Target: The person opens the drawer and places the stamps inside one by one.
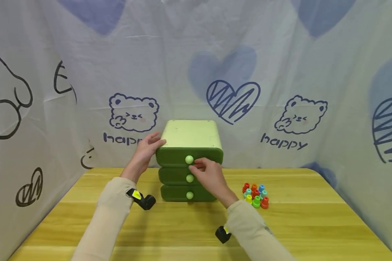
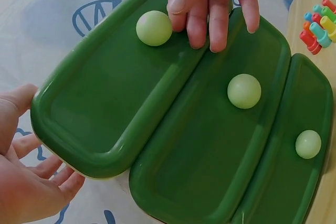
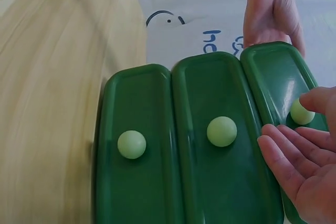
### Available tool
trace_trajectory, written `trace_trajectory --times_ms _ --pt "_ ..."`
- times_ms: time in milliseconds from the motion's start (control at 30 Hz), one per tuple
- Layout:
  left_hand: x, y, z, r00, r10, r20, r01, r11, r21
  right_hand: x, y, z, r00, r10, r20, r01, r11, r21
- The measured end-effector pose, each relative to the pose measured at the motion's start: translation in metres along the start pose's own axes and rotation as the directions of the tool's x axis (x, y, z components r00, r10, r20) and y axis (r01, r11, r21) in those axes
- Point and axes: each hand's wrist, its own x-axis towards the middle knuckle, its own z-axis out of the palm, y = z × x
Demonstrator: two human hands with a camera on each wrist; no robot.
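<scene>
A small drawer cabinet with a pale green top (image 1: 192, 134) stands on the table, its three dark green drawers all closed. Each drawer front carries a round pale knob, the top knob (image 1: 189, 159) highest. My left hand (image 1: 146, 148) rests against the cabinet's upper left edge, fingers extended in the left wrist view. Just right of the top knob is my right hand (image 1: 212, 175), thumb and fingers apart and loosely bent. In the right wrist view, its thumb overlaps the edge of the top knob (image 3: 302, 112); whether they touch I cannot tell.
To the right of the cabinet, several small coloured peg-like pieces (image 1: 256, 195) stand grouped on the wooden table (image 1: 300, 224). A white cloth (image 1: 183, 72) with blue hearts and bear drawings hangs behind and along both sides.
</scene>
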Motion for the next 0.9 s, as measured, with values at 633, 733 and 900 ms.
trace_trajectory --times_ms 633,733,900 --pt "0.006 0.001 -0.002 0.994 -0.064 0.086 0.063 0.998 0.012 0.013 -0.011 0.006 0.996 0.057 -0.072 -0.069 0.979 -0.190" --pt "0.005 0.001 -0.002 0.994 -0.063 0.088 0.061 0.998 0.024 0.013 -0.011 0.009 0.994 0.053 -0.097 -0.072 0.976 -0.205" --pt "0.005 0.001 -0.002 0.993 -0.068 0.092 0.065 0.998 0.026 0.014 -0.010 0.013 0.989 0.000 -0.147 -0.030 0.979 -0.200"
